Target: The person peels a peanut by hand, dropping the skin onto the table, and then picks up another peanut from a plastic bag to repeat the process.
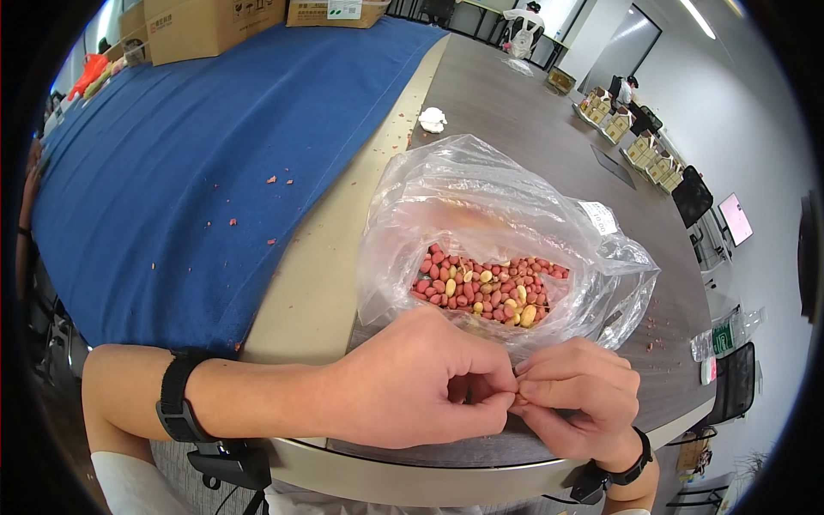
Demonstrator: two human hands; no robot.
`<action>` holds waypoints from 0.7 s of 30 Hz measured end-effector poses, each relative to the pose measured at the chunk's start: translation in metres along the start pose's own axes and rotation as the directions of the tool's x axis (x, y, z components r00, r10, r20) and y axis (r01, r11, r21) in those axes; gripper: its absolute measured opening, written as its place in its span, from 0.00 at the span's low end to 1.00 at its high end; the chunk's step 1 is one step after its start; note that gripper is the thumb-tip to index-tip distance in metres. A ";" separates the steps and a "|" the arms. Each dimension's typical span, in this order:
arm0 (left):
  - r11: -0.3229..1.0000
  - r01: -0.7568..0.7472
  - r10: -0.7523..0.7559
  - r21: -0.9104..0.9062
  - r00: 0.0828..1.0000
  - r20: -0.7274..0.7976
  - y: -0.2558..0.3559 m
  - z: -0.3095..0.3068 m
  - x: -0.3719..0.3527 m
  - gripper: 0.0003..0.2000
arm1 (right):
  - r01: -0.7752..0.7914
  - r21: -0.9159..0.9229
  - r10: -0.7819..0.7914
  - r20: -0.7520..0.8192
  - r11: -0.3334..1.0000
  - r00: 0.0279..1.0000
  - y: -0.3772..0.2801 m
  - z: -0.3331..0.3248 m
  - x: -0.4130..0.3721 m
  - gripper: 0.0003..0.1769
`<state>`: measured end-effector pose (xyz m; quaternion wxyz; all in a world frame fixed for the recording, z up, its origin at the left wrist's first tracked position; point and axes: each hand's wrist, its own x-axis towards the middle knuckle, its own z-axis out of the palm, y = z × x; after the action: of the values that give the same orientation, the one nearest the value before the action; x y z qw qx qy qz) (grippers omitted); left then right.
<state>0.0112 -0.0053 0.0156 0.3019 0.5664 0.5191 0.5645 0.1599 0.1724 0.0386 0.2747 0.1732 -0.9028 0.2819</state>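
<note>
My left hand [421, 378] and my right hand [584, 393] meet above the table's front edge, fingertips pinched together. Between them is a peanut [518, 398], small and mostly covered by the fingers. Just behind the hands lies a clear plastic bag [481, 180], its mouth spread open. Inside it are many shelled peanuts [481, 287], most with red skins and some pale. A black strap circles each wrist.
A blue cloth [197, 163] covers the left side, with red skin flakes scattered on it. Crumpled white tissue [433, 120] sits beyond the bag. Cardboard boxes [210, 30] stand at the back left. A plastic bottle [728, 333] lies at the right edge.
</note>
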 end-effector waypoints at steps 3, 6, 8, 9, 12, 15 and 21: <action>0.999 -0.039 0.039 0.036 0.999 -0.003 0.000 0.000 0.000 0.03 | -0.022 0.053 0.022 0.001 0.998 1.000 0.001 0.000 0.000 0.14; 0.997 -0.062 0.062 0.036 0.998 -0.004 -0.002 0.001 0.001 0.03 | -0.031 0.089 0.031 -0.001 0.996 1.000 0.002 0.000 -0.003 0.15; 0.997 -0.072 0.072 0.037 0.997 -0.003 -0.002 0.000 0.000 0.04 | -0.033 0.095 0.033 -0.002 0.995 0.999 0.002 0.000 -0.003 0.15; 0.998 -0.060 0.060 0.019 0.998 0.004 -0.001 0.000 0.000 0.04 | -0.035 0.100 0.036 -0.003 0.994 0.999 0.002 0.000 -0.003 0.15; 0.999 -0.042 0.042 -0.005 0.999 0.021 -0.001 -0.001 0.000 0.04 | -0.038 0.096 0.038 -0.005 0.995 0.999 0.002 0.000 -0.003 0.15; 0.999 -0.030 0.030 -0.023 0.999 0.017 0.000 0.000 0.000 0.04 | -0.048 0.090 0.049 -0.005 0.995 0.999 0.001 -0.001 -0.004 0.15; 0.999 -0.039 0.039 0.003 0.999 0.009 -0.003 0.000 0.000 0.04 | -0.028 0.076 0.028 0.000 0.997 1.000 0.002 0.001 -0.003 0.16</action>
<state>0.0104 -0.0049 0.0127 0.2925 0.5794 0.5073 0.5669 0.1607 0.1743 0.0355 0.2644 0.1706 -0.8936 0.3202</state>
